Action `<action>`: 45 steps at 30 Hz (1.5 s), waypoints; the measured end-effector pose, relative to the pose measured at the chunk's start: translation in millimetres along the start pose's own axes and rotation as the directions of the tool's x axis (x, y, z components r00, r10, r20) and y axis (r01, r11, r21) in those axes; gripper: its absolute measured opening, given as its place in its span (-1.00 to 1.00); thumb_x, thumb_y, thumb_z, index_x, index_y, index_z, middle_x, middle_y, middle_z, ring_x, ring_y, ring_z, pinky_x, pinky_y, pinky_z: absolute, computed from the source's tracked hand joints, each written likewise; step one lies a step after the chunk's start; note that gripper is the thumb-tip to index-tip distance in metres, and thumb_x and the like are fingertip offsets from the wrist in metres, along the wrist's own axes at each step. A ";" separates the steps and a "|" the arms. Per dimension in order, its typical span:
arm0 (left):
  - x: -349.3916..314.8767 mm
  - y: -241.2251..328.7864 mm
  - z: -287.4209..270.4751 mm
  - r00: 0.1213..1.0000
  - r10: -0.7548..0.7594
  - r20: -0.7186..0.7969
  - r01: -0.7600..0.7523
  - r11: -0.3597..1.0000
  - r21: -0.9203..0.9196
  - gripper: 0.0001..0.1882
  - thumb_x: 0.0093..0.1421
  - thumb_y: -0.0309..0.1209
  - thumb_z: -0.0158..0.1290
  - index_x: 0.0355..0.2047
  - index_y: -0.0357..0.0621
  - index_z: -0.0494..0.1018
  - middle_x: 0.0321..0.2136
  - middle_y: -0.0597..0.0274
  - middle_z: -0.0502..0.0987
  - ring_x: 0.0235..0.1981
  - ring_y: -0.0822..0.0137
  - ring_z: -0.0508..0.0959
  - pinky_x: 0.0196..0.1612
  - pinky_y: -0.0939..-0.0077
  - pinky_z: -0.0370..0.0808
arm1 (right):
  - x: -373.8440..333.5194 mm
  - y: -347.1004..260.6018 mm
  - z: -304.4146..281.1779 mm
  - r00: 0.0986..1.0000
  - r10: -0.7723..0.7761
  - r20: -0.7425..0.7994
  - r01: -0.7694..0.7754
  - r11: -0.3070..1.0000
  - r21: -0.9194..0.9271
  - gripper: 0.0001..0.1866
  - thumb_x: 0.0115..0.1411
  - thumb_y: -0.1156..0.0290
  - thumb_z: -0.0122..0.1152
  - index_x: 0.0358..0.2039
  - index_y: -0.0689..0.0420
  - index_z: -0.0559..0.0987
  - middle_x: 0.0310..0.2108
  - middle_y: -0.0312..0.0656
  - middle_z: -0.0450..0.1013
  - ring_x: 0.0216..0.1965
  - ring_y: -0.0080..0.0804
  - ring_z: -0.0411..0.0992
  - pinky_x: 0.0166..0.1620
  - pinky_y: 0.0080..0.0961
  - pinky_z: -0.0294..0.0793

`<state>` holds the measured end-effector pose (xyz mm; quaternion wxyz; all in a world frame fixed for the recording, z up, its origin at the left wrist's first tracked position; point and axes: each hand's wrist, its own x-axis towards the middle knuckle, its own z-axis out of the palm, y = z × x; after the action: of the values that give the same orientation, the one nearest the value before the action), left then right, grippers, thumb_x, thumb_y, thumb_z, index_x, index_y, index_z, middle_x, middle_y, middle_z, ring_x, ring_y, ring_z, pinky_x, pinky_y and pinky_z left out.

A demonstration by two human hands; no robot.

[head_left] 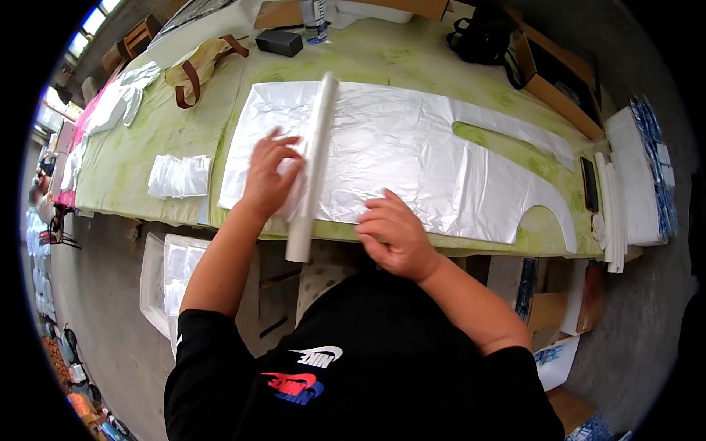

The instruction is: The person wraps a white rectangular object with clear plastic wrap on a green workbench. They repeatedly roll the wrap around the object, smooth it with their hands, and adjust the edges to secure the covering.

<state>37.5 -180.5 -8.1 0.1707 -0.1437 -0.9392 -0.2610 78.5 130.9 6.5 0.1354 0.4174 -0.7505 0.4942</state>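
A stack of thin white plastic aprons [412, 158] lies flat on the table, its cut-out neck and armhole end to the right. Across its left part rests a long whitish tube [316, 154], whose near end juts past the table edge. My left hand [272, 175] hovers over the plastic just left of the tube, fingers curved and apart, holding nothing; whether a fingertip touches the tube I cannot tell. Close to the near edge of the aprons is my right hand [397, 234], fingers loosely bent and apart, with nothing in it.
A green patterned cloth [390, 62] covers the table. Folded white plastic packets [179, 176] lie left. Behind are a yellowish bag with brown straps [198, 70], a dark box [280, 42] and a bottle [315, 22]. A phone [589, 184] and white rolls [612, 213] lie right.
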 end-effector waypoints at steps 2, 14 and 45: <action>-10.7 6.8 -11.9 0.957 -0.022 -0.290 -0.005 0.996 -0.090 -0.85 0.25 -0.36 0.18 -0.21 -0.11 0.54 0.22 0.09 0.46 0.37 -0.12 0.26 0.38 0.00 0.20 | -23.5 -0.4 -10.1 0.997 0.075 -0.006 -0.075 0.997 0.017 -0.89 0.11 0.51 0.36 -0.32 0.07 0.63 -0.26 -0.23 0.57 -0.04 -0.12 0.53 0.25 0.01 0.38; -3.0 -2.8 -46.1 0.909 -0.408 -0.090 0.418 0.889 0.188 -0.34 0.30 -0.30 0.06 0.40 -0.08 0.21 0.44 -0.03 0.15 0.48 -0.02 0.08 0.49 0.18 0.06 | -48.2 -3.9 -25.6 0.996 0.092 0.014 -0.092 0.994 0.050 -0.83 0.07 0.54 0.39 -0.30 0.07 0.63 -0.28 -0.24 0.58 -0.08 -0.11 0.55 0.23 0.00 0.41; 82.1 143.1 68.0 0.751 -0.562 0.348 0.565 0.274 -0.778 -0.15 0.25 -0.57 0.01 0.50 0.24 0.02 0.03 0.12 0.42 -0.20 0.31 0.55 -0.26 0.32 0.64 | -21.4 -24.5 -19.3 0.519 0.697 0.495 -0.793 0.176 0.583 -0.13 0.27 0.50 0.30 0.47 0.19 0.02 -0.15 -0.11 0.50 -0.24 -0.40 0.55 -0.13 -0.41 0.57</action>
<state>-1.7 -11.3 32.7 -0.0279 0.1330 -0.6733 -0.7267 106.3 154.0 17.9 -0.3546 0.0384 -0.5787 0.7334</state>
